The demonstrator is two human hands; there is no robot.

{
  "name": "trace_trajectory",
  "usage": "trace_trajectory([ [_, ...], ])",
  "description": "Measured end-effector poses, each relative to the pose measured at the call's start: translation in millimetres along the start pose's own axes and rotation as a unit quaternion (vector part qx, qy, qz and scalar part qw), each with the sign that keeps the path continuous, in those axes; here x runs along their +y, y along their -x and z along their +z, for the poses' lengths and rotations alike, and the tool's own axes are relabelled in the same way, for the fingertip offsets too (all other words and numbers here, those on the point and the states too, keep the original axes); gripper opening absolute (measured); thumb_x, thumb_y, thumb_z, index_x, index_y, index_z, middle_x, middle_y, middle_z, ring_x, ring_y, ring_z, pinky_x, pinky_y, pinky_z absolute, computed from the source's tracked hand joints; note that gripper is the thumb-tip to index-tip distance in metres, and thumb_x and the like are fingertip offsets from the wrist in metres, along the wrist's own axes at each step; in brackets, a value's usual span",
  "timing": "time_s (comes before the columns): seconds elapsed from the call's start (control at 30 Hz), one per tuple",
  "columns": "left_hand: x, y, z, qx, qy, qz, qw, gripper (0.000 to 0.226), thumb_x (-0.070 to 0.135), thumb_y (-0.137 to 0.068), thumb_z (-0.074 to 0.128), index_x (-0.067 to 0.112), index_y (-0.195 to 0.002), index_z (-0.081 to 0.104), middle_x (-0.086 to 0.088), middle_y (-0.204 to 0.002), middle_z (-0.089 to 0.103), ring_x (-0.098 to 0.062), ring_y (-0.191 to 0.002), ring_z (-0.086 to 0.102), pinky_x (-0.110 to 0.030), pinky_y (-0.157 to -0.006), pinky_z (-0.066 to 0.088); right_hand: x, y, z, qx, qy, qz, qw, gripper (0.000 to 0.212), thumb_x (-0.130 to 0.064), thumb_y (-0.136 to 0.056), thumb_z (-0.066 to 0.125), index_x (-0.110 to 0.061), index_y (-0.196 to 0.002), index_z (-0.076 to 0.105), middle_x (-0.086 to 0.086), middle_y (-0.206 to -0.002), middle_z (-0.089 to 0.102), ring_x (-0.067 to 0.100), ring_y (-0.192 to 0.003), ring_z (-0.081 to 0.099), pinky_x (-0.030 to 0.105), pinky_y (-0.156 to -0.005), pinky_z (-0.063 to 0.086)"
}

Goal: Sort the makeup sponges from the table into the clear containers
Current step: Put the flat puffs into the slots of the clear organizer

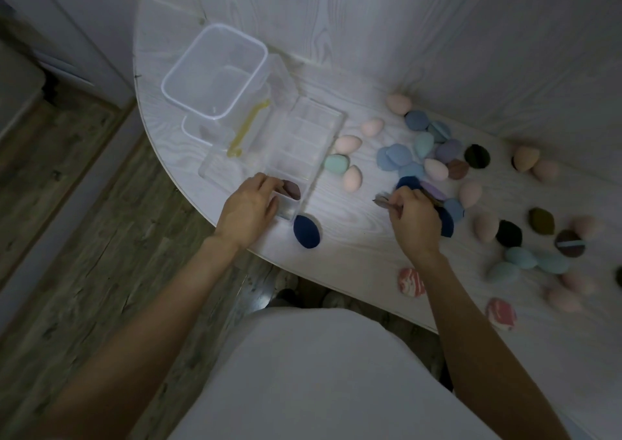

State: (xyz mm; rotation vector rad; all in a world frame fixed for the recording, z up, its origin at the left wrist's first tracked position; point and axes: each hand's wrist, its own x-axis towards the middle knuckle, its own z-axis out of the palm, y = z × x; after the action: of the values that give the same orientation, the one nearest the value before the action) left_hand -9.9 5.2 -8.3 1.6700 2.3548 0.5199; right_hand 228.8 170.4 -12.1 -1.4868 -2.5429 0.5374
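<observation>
Sponge sorting at the tabletop's near edge
Left hand (pixel 247 211) grips the divided organizer (pixel 304 143); right hand (pixel 414 218) pinches blurred tweezers (pixel 387 201) beside scattered sponges (pixel 437 157).

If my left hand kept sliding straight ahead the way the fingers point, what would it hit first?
The left hand already rests at the near end of the divided clear tray. Going straight on, its fingers would most likely meet the brownish puff in the tray's near compartment, though depth is hard to judge.
</observation>
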Motion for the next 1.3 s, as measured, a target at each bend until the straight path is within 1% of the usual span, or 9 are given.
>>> trace_trajectory([
  [0.17, 4.5, -16.8, -1.7, -0.030, -0.095, 0.019, 0.995, 0.028, 0.027, -0.089, 0.053, 0.009, -0.108, 0.062, -0.010, -0.108, 0.064, -0.029, -0.101, 0.050, -0.038, -0.084, 0.042, -39.4, 1.1, -20.8, 0.028, -0.138, -0.037, 0.989, 0.008, -0.009, -0.084, 0.064, -0.011, -0.085, 0.056, -0.003, -0.080, 0.052, 0.012, -0.074, 0.048, 0.025, -0.060, 0.034],
  [0.3, 3.1, -18.3, 1.9, -0.064, -0.100, 0.006, 0.993, 0.040, 0.036, -0.091, 0.047, 0.009, -0.119, 0.053, -0.010, -0.116, 0.061, -0.029, -0.110, 0.046, -0.038, -0.088, 0.035, -68.1, -6.7, -22.2, 0.015, -0.276, -0.002, 0.961, 0.010, -0.009, -0.084, 0.065, -0.015, -0.086, 0.056, -0.007, -0.080, 0.058, 0.000, -0.072, 0.052, 0.008, -0.062, 0.036],
  [0.4, 0.9, -17.0, 3.2, -0.062, -0.101, 0.017, 0.993, 0.037, 0.039, -0.091, 0.046, 0.013, -0.117, 0.054, -0.007, -0.113, 0.063, -0.028, -0.107, 0.047, -0.037, -0.086, 0.034, -85.3, -11.6, -16.5, 0.011, -0.315, 0.008, 0.949, 0.008, -0.010, -0.084, 0.066, -0.010, -0.088, 0.059, -0.013, -0.077, 0.058, -0.007, -0.069, 0.054, 0.005, -0.062, 0.038],
  [0.53, -0.1, -14.4, 4.8, -0.068, -0.115, 0.029, 0.991, 0.034, 0.043, -0.088, 0.050, 0.020, -0.114, 0.056, -0.005, -0.106, 0.062, -0.027, -0.103, 0.049, -0.038, -0.084, 0.033, -105.2, -14.7, -3.9, -0.004, -0.261, -0.019, 0.965, 0.009, -0.016, -0.084, 0.066, -0.013, -0.089, 0.059, -0.009, -0.085, 0.061, 0.006, -0.074, 0.059, 0.022, -0.068, 0.048],
  [0.7, 1.6, -19.4, 5.4, -0.057, -0.113, 0.025, 0.992, 0.035, 0.043, -0.084, 0.055, 0.018, -0.108, 0.058, -0.007, -0.112, 0.057, -0.026, -0.107, 0.047, -0.039, -0.085, 0.034, -111.9, -15.9, 8.1, -0.001, -0.245, -0.014, 0.969, 0.007, -0.015, -0.084, 0.065, -0.014, -0.088, 0.059, -0.008, -0.085, 0.061, 0.007, -0.073, 0.057, 0.032, -0.071, 0.052],
  [0.87, 0.2, -21.3, -0.8, -0.060, -0.121, 0.038, 0.990, 0.027, 0.038, -0.080, 0.055, 0.013, -0.091, 0.054, -0.005, -0.094, 0.065, -0.027, -0.094, 0.050, -0.034, -0.076, 0.027, -113.1, -16.5, 11.8, 0.003, -0.239, -0.019, 0.971, 0.007, -0.015, -0.084, 0.064, -0.014, -0.090, 0.059, -0.005, -0.088, 0.064, 0.007, -0.075, 0.059, 0.033, -0.071, 0.052],
  [1.07, -5.4, -11.4, -4.5, -0.047, -0.147, 0.073, 0.985, 0.025, 0.022, -0.072, 0.070, 0.015, -0.096, 0.066, -0.004, -0.091, 0.071, -0.028, -0.091, 0.058, -0.035, -0.075, 0.026, -129.5, -16.7, 18.5, -0.016, -0.223, -0.080, 0.971, 0.012, -0.014, -0.083, 0.067, -0.011, -0.091, 0.059, -0.004, -0.087, 0.065, 0.009, -0.074, 0.059, 0.028, -0.066, 0.050],
  [1.2, -8.4, -10.6, -6.9, -0.013, -0.148, 0.064, 0.987, 0.019, 0.021, -0.074, 0.073, 0.023, -0.093, 0.072, 0.000, -0.094, 0.068, -0.029, -0.092, 0.058, -0.035, -0.078, 0.027, -139.7, -18.9, 37.2, -0.002, -0.060, -0.177, 0.982, 0.006, -0.011, -0.077, 0.069, -0.011, -0.079, 0.063, 0.003, -0.074, 0.066, 0.025, -0.073, 0.059, 0.038, -0.067, 0.041],
  [1.3, -7.4, -11.8, -5.5, 0.000, -0.146, 0.060, 0.987, 0.017, 0.019, -0.074, 0.074, 0.024, -0.090, 0.073, 0.001, -0.090, 0.069, -0.028, -0.087, 0.058, -0.034, -0.075, 0.026, -144.4, -22.2, 46.6, 0.023, 0.065, -0.202, 0.977, 0.011, -0.011, -0.069, 0.072, -0.015, -0.063, 0.063, -0.001, -0.056, 0.059, 0.025, -0.069, 0.053, 0.032, -0.066, 0.024],
])
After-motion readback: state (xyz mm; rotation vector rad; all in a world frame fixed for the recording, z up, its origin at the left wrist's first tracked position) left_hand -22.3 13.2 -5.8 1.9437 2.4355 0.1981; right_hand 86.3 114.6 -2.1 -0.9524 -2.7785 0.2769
